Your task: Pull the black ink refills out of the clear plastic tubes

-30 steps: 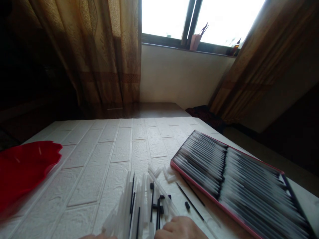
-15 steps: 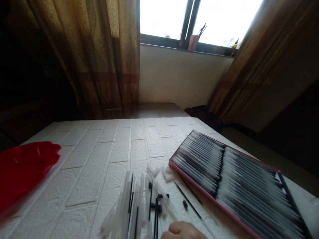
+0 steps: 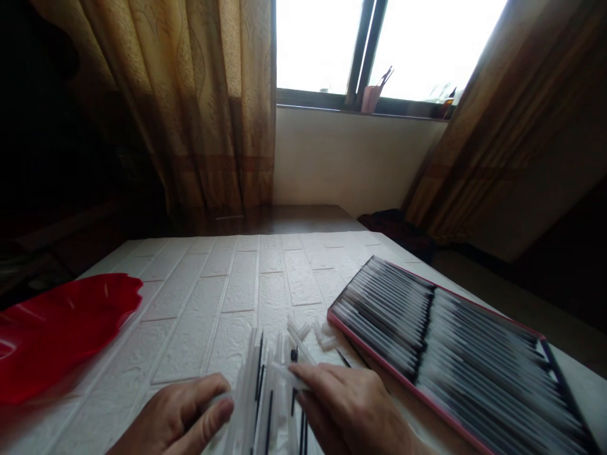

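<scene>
My left hand (image 3: 183,414) is closed at the lower left of the pile, with a small pale piece just showing between thumb and forefinger; its kind cannot be made out. Over the pile's right side, my right hand (image 3: 353,404) pinches a translucent plastic tube (image 3: 283,373) between thumb and fingers. Between the hands lie several more clear tubes (image 3: 244,385) and thin black rods (image 3: 270,417), pointing roughly away from me. A small black cap (image 3: 294,355) sits just beyond my right fingertips. Short clear tube pieces (image 3: 326,335) lie at the pile's far end.
A flat red-edged case (image 3: 374,354), packed with rows of tubes holding dark rods, lies open at right. At left stands a red wavy-rimmed dish (image 3: 71,316). White brick-patterned covering (image 3: 190,341) spreads over the table. Curtains (image 3: 222,114) and a window are beyond.
My left hand has come into view at the lower left. My right hand has moved up over the pile and now pinches a tube. The view has tilted up slightly.
</scene>
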{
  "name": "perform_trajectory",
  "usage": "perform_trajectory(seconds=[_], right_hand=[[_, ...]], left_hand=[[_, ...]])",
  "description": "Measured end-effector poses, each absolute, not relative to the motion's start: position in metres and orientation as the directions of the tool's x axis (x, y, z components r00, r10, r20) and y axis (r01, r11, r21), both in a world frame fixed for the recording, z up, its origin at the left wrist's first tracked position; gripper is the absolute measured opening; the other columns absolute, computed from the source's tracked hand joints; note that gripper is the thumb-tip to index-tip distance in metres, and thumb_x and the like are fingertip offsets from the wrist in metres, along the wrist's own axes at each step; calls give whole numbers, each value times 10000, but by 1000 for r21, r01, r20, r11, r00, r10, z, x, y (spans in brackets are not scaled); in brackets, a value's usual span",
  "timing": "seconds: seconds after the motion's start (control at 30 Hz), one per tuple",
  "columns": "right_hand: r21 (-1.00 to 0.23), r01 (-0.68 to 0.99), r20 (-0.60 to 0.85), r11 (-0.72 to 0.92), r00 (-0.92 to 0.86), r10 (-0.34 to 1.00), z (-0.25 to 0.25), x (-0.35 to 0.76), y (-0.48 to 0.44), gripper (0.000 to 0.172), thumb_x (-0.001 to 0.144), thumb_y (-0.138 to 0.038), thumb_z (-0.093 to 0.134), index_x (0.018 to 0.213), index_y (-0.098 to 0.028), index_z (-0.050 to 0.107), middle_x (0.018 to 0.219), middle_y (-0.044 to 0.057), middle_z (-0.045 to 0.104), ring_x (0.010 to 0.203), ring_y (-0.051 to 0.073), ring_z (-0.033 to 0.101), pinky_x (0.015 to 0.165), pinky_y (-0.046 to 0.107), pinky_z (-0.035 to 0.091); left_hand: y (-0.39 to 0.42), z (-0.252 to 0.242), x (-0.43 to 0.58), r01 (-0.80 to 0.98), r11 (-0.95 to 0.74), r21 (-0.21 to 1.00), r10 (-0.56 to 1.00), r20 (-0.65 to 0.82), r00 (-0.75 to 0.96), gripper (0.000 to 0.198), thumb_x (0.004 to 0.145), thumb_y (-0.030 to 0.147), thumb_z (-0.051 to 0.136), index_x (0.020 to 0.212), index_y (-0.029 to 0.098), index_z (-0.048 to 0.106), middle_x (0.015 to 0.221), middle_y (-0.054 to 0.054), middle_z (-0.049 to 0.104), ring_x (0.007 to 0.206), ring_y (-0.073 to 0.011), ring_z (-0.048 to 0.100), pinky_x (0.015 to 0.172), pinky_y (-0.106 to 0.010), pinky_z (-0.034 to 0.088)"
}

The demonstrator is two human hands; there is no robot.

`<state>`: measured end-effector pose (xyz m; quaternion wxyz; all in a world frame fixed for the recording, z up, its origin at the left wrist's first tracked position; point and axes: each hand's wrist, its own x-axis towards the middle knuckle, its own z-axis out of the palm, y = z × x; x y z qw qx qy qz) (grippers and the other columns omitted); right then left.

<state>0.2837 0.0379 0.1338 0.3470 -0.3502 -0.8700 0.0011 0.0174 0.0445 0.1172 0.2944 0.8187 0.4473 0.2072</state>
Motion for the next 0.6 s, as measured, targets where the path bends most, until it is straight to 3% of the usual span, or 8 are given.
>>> perform_trajectory(seconds=[0.07, 0.13, 0.23, 0.3, 0.47, 0.6], right_hand=[[-391, 633, 484, 668, -476, 734, 129, 287, 39, 293, 994, -189, 413, 1103, -108, 673, 834, 92, 797, 685, 230, 773, 573, 298, 578], [-485, 623, 423, 613, -446, 789, 126, 290, 39, 339, 938, -173, 474, 1216, -83, 645, 950, 131, 803, 806, 266, 785, 684, 349, 629], [-568, 595, 444, 569, -361, 820, 127, 294, 38, 397, 943, -199, 511, 1317, -98, 601, 1129, 167, 770, 940, 264, 768, 818, 376, 633], [-579, 590, 498, 563, -291, 817, 129, 296, 39, 371, 968, -214, 503, 1313, -126, 608, 1185, 164, 751, 1005, 256, 751, 883, 380, 616], [-528, 608, 617, 593, -205, 759, 135, 307, 49, 266, 983, -190, 481, 1156, -157, 681, 1103, 132, 762, 1024, 240, 730, 916, 377, 570], [-518, 615, 502, 595, -345, 793, 142, 313, 50, 161, 942, -205, 565, 879, -175, 710, 796, 49, 740, 720, 184, 706, 676, 286, 530]], left_hand=[[45, 119, 23, 669, -435, 603, 882, 136, 451, 407, 1011, 495, 423, 752, 272, 644, 631, 55, 699, 566, -113, 702, 523, -130, 503], [46, 115, 22, 704, -451, 549, 891, 230, 392, 320, 992, 492, 473, 882, 301, 704, 708, 65, 774, 617, -124, 756, 558, -128, 538], [48, 110, 15, 736, -480, 478, 874, 329, 357, 305, 961, 504, 524, 1129, 332, 712, 879, 62, 836, 720, -143, 803, 639, -149, 584], [49, 108, 9, 761, -467, 451, 882, 305, 360, 344, 961, 514, 505, 1172, 331, 707, 898, 57, 840, 730, -150, 807, 643, -165, 592], [55, 101, 0, 812, -372, 450, 928, 195, 316, 345, 969, 523, 453, 1077, 338, 724, 876, 65, 828, 762, -161, 797, 668, -193, 556], [62, 93, -1, 821, -362, 442, 932, 197, 304, 379, 980, 524, 395, 906, 311, 699, 781, 52, 780, 709, -175, 755, 640, -230, 491]])
